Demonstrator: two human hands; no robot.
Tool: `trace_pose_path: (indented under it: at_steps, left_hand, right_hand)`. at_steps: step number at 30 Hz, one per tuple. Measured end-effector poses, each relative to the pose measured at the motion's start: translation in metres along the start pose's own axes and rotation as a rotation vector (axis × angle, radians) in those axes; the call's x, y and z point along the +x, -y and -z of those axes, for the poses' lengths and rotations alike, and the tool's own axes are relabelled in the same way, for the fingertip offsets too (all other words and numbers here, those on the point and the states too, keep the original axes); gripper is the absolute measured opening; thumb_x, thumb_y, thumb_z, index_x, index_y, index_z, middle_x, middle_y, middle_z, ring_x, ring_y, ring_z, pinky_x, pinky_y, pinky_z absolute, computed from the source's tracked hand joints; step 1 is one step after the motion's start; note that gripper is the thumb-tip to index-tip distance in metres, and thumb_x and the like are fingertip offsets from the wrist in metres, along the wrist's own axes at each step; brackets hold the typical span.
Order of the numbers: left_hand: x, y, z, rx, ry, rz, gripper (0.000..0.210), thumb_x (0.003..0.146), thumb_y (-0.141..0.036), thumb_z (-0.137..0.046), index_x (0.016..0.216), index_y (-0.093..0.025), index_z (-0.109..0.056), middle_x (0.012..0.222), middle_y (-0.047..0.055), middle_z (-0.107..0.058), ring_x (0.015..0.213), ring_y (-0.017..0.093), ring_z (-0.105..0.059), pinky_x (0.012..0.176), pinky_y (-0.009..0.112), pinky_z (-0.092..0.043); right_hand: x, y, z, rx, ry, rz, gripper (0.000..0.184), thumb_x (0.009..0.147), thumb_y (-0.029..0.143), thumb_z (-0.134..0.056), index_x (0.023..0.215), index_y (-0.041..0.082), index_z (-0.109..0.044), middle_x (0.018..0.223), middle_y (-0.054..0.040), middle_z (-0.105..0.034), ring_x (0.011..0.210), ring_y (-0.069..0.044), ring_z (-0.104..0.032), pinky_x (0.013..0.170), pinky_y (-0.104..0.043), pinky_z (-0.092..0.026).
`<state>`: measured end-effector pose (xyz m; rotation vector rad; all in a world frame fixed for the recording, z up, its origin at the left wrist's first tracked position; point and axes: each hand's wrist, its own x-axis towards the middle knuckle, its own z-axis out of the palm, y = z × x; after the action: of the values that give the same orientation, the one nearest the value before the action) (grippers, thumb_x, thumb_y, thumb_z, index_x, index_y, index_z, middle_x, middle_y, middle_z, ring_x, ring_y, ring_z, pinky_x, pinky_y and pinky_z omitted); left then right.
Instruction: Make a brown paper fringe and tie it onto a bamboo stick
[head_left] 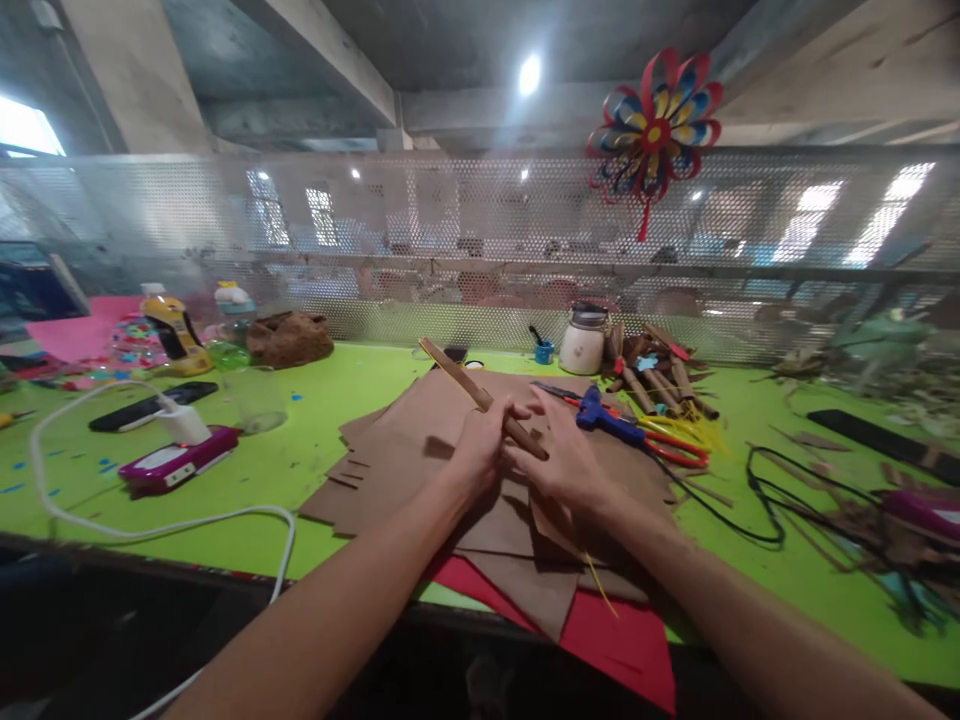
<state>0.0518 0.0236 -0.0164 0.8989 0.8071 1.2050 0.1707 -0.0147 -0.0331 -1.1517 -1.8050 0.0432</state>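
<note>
A narrow brown paper tube [457, 375] slants from upper left to lower right between my two hands. My left hand [484, 445] is closed around its middle. At the tube's lower end, the thumb and fingers of my right hand [566, 455] grip it from the other side. Both hands are above a stack of brown paper sheets [397, 470]. Red paper [619, 640] sticks out under the stack at the table's front edge. Just beyond my right hand lie a blue glue gun [600, 415] and orange-handled scissors [679, 450].
On the green table [322, 410], several brown paper rolls [656, 375] lie behind the glue gun, beside a white jar [583, 340]. A black cord [750, 535] runs right. Leftward are a purple power strip [180, 460], a phone [142, 408], a clear cup [259, 400] and a yellow bottle [176, 335].
</note>
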Motion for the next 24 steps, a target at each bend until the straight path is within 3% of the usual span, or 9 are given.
trace_pose_path:
  at_steps: [2,7,11,14,20,24]
  left_hand:
    - [-0.006,-0.005,-0.003,0.023,0.035,0.007,0.025,0.07,-0.039,-0.061,0.07,-0.013,-0.063,0.057,0.005,-0.064,0.048,0.015,-0.06,0.048,0.025,-0.045]
    - [-0.012,-0.008,-0.005,0.065,0.098,0.076,0.03,0.07,-0.045,-0.06,0.07,-0.015,-0.063,0.054,0.002,-0.061,0.045,0.015,-0.057,0.042,0.024,-0.041]
    - [-0.011,-0.005,-0.005,0.057,0.081,0.061,0.028,0.069,-0.042,-0.063,0.067,-0.014,-0.064,0.058,0.003,-0.062,0.05,0.015,-0.059,0.046,0.024,-0.044]
    - [-0.012,-0.005,-0.005,0.129,0.078,0.04,0.03,0.068,-0.043,-0.064,0.07,-0.013,-0.067,0.061,0.006,-0.064,0.052,0.016,-0.06,0.047,0.025,-0.043]
    - [-0.012,-0.005,-0.004,0.145,0.048,-0.063,0.025,0.066,-0.038,-0.067,0.067,-0.014,-0.066,0.066,0.005,-0.066,0.058,0.015,-0.059,0.055,0.025,-0.043]
    - [-0.009,-0.004,-0.004,0.105,0.025,-0.117,0.021,0.068,-0.034,-0.063,0.065,-0.013,-0.068,0.062,0.003,-0.062,0.061,0.013,-0.057,0.06,0.024,-0.043]
  right_hand:
    - [-0.005,-0.002,-0.008,-0.006,0.05,0.003,0.073,0.073,0.029,-0.061,0.138,0.014,-0.03,0.125,-0.0149,-0.052,0.108,-0.027,-0.051,0.093,-0.045,-0.043]
    - [-0.009,-0.004,-0.015,0.012,0.001,-0.096,0.064,0.069,0.012,-0.051,0.132,0.012,-0.039,0.112,-0.0123,-0.057,0.095,-0.023,-0.054,0.088,-0.04,-0.045]
    - [-0.007,-0.007,-0.015,0.039,0.053,-0.155,0.054,0.067,0.011,-0.051,0.12,0.02,-0.052,0.1,-0.0056,-0.059,0.091,-0.021,-0.054,0.082,-0.035,-0.045]
    - [-0.006,-0.011,-0.016,-0.029,0.033,-0.17,0.045,0.07,0.014,-0.051,0.114,0.018,-0.057,0.092,-0.0061,-0.057,0.087,-0.022,-0.053,0.078,-0.035,-0.045]
    - [-0.003,-0.014,-0.017,-0.074,-0.013,-0.027,0.042,0.067,0.009,-0.053,0.108,0.014,-0.057,0.104,-0.0102,-0.057,0.101,-0.023,-0.048,0.089,-0.036,-0.041]
    - [-0.005,-0.009,-0.014,-0.156,0.053,-0.069,0.025,0.073,0.012,-0.049,0.096,0.016,-0.06,0.09,-0.0072,-0.062,0.084,-0.021,-0.054,0.076,-0.032,-0.042]
